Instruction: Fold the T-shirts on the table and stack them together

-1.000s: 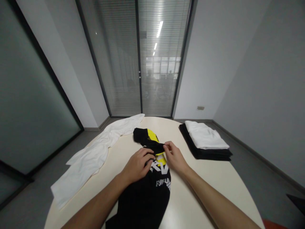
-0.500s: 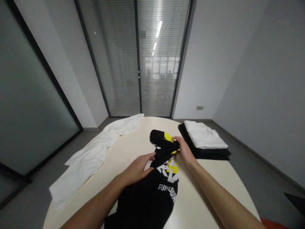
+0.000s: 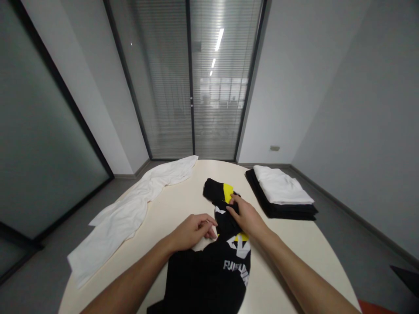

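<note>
A black T-shirt (image 3: 206, 279) with white lettering and yellow print lies lengthwise on the table, folded narrow, its far part bunched. My left hand (image 3: 196, 231) is at the left edge of this far part, its fingers curled in a pinch at the cloth; the fingertips partly overlap one another. Over the folded black fabric rests my right hand (image 3: 248, 216), thumb and forefinger apart on the cloth beside the yellow patch. Beyond the hands, one black end of the shirt points up and to the left.
The round cream table (image 3: 176, 200) carries a long, rumpled white garment (image 3: 140, 196) along its left side. At the far right stands a stack of folded clothes, a white one (image 3: 279, 185) on top of black ones (image 3: 288, 211). Behind is a glass partition (image 3: 216, 131) with blinds.
My right hand has come left and slightly nearer, laying the bunched black cloth down. The fingers of my left hand have curled in. The shirt's near part has shifted slightly right.
</note>
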A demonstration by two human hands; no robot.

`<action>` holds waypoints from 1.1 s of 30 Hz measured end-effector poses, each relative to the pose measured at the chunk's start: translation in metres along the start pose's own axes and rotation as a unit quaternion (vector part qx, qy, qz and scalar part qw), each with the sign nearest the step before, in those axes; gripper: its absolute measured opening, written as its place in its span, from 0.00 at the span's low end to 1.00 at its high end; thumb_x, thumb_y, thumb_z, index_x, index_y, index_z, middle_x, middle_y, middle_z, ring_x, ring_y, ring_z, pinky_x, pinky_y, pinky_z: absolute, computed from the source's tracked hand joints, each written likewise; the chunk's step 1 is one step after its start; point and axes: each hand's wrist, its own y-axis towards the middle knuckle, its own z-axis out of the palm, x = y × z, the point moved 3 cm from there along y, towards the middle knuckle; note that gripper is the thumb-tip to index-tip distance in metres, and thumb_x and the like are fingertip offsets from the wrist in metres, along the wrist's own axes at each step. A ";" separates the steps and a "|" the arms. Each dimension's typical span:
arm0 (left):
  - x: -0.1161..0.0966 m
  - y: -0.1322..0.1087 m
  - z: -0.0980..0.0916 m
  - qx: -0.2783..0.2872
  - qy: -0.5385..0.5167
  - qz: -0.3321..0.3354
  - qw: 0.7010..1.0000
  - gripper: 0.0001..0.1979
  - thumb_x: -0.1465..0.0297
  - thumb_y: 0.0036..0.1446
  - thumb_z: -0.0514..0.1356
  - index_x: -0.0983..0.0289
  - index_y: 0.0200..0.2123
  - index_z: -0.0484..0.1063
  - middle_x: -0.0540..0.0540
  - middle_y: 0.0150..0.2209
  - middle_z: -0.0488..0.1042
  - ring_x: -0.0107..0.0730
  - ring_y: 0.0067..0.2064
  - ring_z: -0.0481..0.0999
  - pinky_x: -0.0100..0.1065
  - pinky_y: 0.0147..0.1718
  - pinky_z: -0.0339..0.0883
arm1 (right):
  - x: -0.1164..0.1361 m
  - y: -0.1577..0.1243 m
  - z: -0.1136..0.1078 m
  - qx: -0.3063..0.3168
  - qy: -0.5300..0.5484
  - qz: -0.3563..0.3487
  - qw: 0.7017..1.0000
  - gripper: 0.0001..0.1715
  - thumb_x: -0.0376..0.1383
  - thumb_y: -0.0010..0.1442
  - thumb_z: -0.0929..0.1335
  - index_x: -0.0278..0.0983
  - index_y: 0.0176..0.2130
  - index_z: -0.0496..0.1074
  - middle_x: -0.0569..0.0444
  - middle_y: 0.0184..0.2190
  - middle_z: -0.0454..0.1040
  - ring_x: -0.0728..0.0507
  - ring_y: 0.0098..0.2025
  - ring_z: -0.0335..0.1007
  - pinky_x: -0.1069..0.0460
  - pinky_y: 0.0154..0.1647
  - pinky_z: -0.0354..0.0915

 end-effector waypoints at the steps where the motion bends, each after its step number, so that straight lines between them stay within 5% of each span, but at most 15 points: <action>1: 0.005 0.002 -0.005 -0.049 0.010 -0.001 0.999 0.15 0.63 0.67 0.53 0.64 0.48 0.74 0.59 0.40 0.82 0.35 0.40 0.80 0.36 0.42 0.73 | -0.001 0.001 0.002 0.013 0.034 0.009 0.999 0.06 0.40 0.66 0.64 0.41 0.42 0.65 0.46 0.46 0.76 0.37 0.50 0.73 0.42 0.53 0.66; 6: 0.031 0.005 -0.027 -0.255 0.112 0.008 0.960 0.30 0.67 0.60 0.60 0.62 0.65 0.59 0.65 0.61 0.70 0.45 0.58 0.74 0.49 0.58 0.65 | 0.002 0.003 0.005 0.003 0.239 0.042 0.970 0.14 0.49 0.63 0.67 0.42 0.40 0.65 0.54 0.41 0.76 0.41 0.43 0.72 0.48 0.46 0.66; 10: 0.036 0.003 -0.030 -0.298 0.145 0.001 0.944 0.41 0.65 0.58 0.63 0.64 0.70 0.48 0.68 0.69 0.58 0.49 0.68 0.61 0.52 0.65 0.55 | 0.013 0.001 0.008 0.036 0.438 0.106 0.892 0.23 0.56 0.57 0.71 0.41 0.37 0.67 0.59 0.29 0.70 0.46 0.32 0.67 0.53 0.33 0.64; 13: 0.026 0.001 -0.030 -0.320 0.124 0.014 0.939 0.33 0.64 0.61 0.61 0.63 0.66 0.56 0.65 0.64 0.67 0.46 0.64 0.68 0.49 0.63 0.60 | 0.018 0.001 0.013 0.062 0.512 0.140 0.845 0.25 0.57 0.55 0.72 0.40 0.35 0.67 0.59 0.27 0.69 0.46 0.30 0.67 0.53 0.31 0.64; 16: 0.013 0.000 -0.031 -0.333 0.124 0.025 0.934 0.19 0.63 0.62 0.60 0.62 0.54 0.68 0.60 0.52 0.77 0.43 0.54 0.76 0.45 0.56 0.66 | 0.014 0.003 0.010 0.030 0.440 0.107 0.891 0.22 0.55 0.58 0.70 0.41 0.38 0.68 0.56 0.31 0.73 0.44 0.34 0.71 0.50 0.36 0.67; 20: 0.012 0.001 -0.033 -0.341 0.104 0.003 0.934 0.12 0.61 0.62 0.61 0.61 0.45 0.72 0.55 0.40 0.80 0.40 0.43 0.79 0.41 0.46 0.71 | 0.023 0.000 -0.008 -0.068 0.207 -0.066 0.974 0.13 0.43 0.65 0.65 0.43 0.48 0.71 0.49 0.51 0.75 0.40 0.55 0.69 0.42 0.59 0.62; 25: 0.018 0.004 -0.029 -0.338 0.002 0.018 0.941 0.15 0.61 0.61 0.62 0.62 0.48 0.70 0.56 0.41 0.80 0.38 0.44 0.80 0.39 0.46 0.73 | 0.051 -0.012 -0.012 -0.008 0.036 -0.217 0.976 0.31 0.34 0.54 0.70 0.43 0.57 0.68 0.47 0.60 0.69 0.36 0.62 0.62 0.38 0.66 0.54; 29: 0.014 0.005 -0.019 -0.269 -0.018 0.070 0.960 0.30 0.65 0.61 0.62 0.61 0.64 0.58 0.60 0.53 0.76 0.38 0.54 0.77 0.43 0.58 0.67 | 0.042 -0.009 -0.006 0.008 0.079 -0.149 0.986 0.28 0.26 0.49 0.64 0.42 0.49 0.70 0.50 0.54 0.74 0.39 0.56 0.68 0.42 0.58 0.61; 33: 0.023 0.005 -0.015 -0.265 0.060 0.070 0.960 0.41 0.65 0.60 0.63 0.59 0.71 0.46 0.64 0.69 0.58 0.44 0.68 0.60 0.50 0.67 0.54 | 0.015 0.003 -0.011 -0.087 0.223 -0.013 0.971 0.11 0.34 0.58 0.63 0.41 0.42 0.67 0.54 0.38 0.75 0.41 0.43 0.71 0.47 0.48 0.65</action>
